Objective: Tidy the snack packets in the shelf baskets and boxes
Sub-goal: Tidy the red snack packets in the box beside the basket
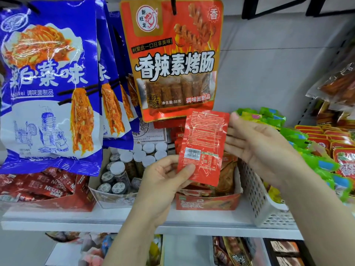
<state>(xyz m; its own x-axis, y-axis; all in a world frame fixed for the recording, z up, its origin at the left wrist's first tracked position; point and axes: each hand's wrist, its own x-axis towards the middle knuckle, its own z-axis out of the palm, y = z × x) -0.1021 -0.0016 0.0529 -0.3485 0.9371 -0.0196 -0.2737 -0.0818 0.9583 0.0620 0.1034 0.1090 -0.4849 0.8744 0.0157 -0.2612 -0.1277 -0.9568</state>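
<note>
My left hand (165,179) pinches the lower left corner of a small red snack packet (204,143), held upright with its printed back and barcode facing me. My right hand (257,144) is flat with straight fingers, its fingertips touching the packet's right edge. The packet hangs above a red cardboard display box (207,203) on the shelf, which holds more orange and red packets. To the right stands a white perforated basket (257,198) filled with green and yellow packets (307,148).
Blue noodle-snack bags (48,83) and an orange-red sausage-snack bag (172,58) hang from hooks above. A box of small capped jars (123,169) and a red box of Nescafe sachets (48,187) sit left. Red packets (338,143) lie far right. The white shelf edge (76,221) runs below.
</note>
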